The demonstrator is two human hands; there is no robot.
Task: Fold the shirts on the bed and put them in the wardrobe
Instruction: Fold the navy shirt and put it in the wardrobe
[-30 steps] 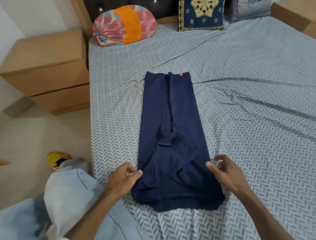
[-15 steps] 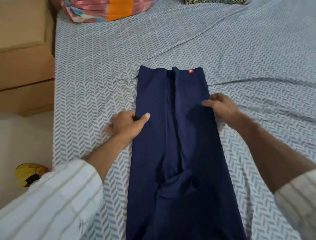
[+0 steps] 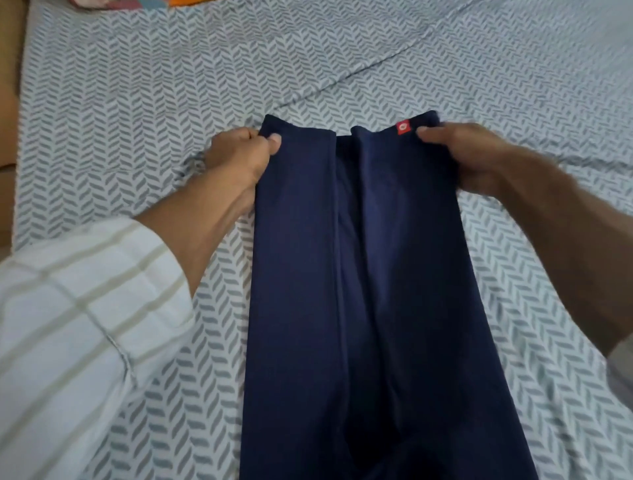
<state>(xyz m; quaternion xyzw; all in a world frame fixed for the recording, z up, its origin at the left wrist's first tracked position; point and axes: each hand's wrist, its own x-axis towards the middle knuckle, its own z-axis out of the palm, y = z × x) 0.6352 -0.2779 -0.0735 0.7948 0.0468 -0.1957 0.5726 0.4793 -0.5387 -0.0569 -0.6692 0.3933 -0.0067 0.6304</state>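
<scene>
A navy shirt (image 3: 359,291) lies flat on the bed (image 3: 137,113), folded lengthwise into 1 long narrow strip that runs from the near edge of the view out to both hands. The left hand (image 3: 236,161) pinches the far left corner of the strip, thumb on top of the cloth and the other fingers curled under the edge. The right hand (image 3: 459,154) grips the far right corner the same way, thumb lying across the top and the rest of the fingers hidden behind the fabric. Between the 2 grips the far hem stays taut and nearly straight, with a dark gap at its middle where the 2 folded-in sides meet. A small red tag (image 3: 402,128) sits on the hem just inside the right thumb. From each grip the folded edges run back toward the person, the strip widening slightly as it comes nearer.

The bed sheet under the shirt is white with a grey herringbone print, and a long crease runs diagonally beyond the right hand. A striped white sleeve (image 3: 78,325) covers the left forearm behind the left grip. Far beyond the left hand, at the top edge, a sliver of a pink and orange cushion (image 3: 137,2) shows. A wooden cabinet (image 3: 8,102) stands off the left side of the bed; its contents cannot be seen.
</scene>
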